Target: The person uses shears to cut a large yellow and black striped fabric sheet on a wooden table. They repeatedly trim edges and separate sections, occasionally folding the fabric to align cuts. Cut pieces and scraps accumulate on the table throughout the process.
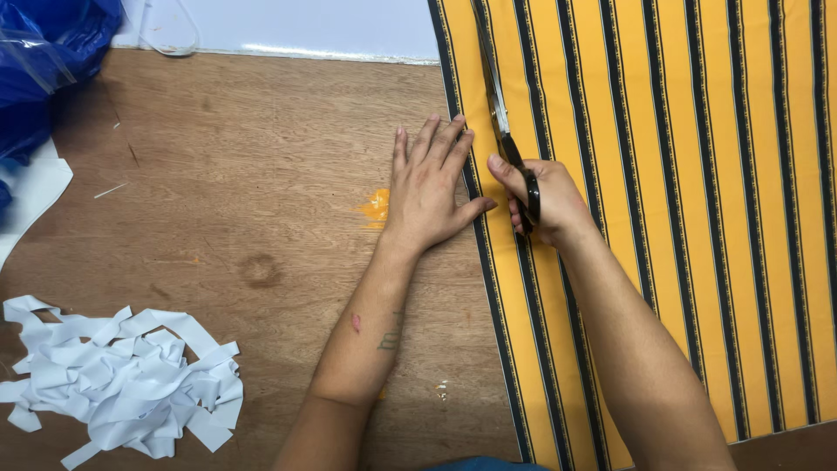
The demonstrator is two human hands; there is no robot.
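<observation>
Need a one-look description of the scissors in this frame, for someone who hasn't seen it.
Start at the yellow cloth with black stripes covering the right side of the wooden table. Near its left edge, the right hand holds the scissors, blades pointing away along a stripe. They are the only metal tool, with black handles.

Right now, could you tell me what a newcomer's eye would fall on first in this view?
The bright yellow fabric with black stripes fills the right half of the wooden table. At its left edge the right hand works black-handled scissors along a stripe, while the left hand lies flat beside it, pressing the edge. A heap of white strips sits at lower left, and blue plastic at upper left.
</observation>
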